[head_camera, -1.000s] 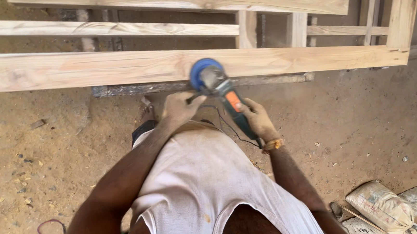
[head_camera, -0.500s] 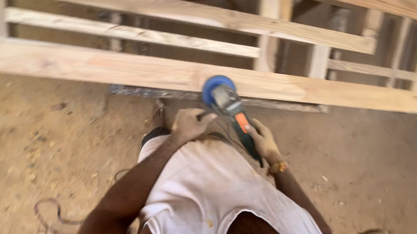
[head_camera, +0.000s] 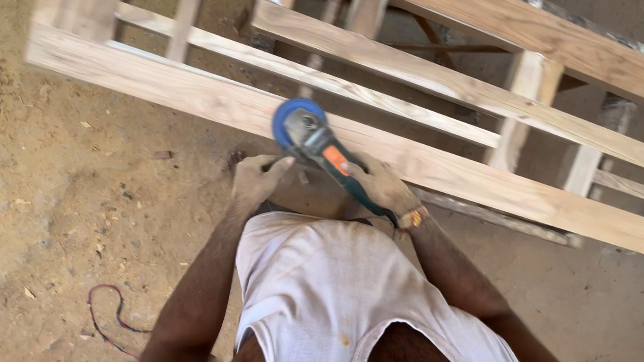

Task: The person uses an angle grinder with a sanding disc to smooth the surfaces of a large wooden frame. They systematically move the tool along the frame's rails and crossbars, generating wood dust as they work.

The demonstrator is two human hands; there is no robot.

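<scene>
Near the middle of the frame, a little above centre, an angle grinder [head_camera: 318, 148] with a round blue sanding disc at its head, a grey metal gear housing and a dark body with an orange patch rests its disc on the near edge of a long pale wooden beam [head_camera: 183, 100]. That beam runs diagonally from the upper left toward the lower right and forms the closest rail of a wooden frame [head_camera: 435, 77] whose further rails and short uprights fill the upper right. The right hand [head_camera: 382, 188], just right of centre with a yellowish bracelet at the wrist, has its grip clenched around the rear body of the grinder. The left hand [head_camera: 256, 176], left of centre, sits just beside the grinder's head; it seems to grasp a side handle there, though the view is too blurred to be sure. Both arms reach up from the bottom of the frame past a white sleeveless shirt [head_camera: 329, 292]. The sandy, sawdust-strewn floor [head_camera: 56, 219] fills the left side, where a thin reddish cord [head_camera: 103, 314] lies looped at lower left.
</scene>
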